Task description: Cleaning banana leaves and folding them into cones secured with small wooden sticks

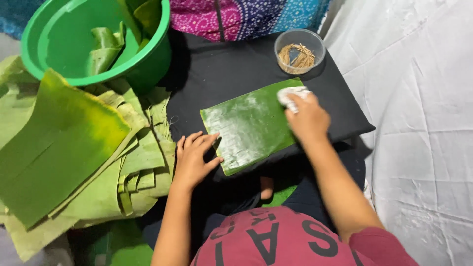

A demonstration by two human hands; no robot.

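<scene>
A rectangular piece of green banana leaf (249, 125) lies flat on a black cushion (221, 69) in front of me. My left hand (193, 157) rests with spread fingers on the leaf's near left corner, pressing it down. My right hand (308, 118) is closed on a small white cloth (291, 94) at the leaf's far right corner, the cloth touching the leaf's surface. A pale smear shows across the leaf's upper part.
A green plastic basin (64, 42) with leaf strips stands at the back left. A stack of banana leaves (64, 148) lies on the left. A clear round container of thin sticks (299, 50) sits behind the leaf. White sheet (419, 123) covers the right side.
</scene>
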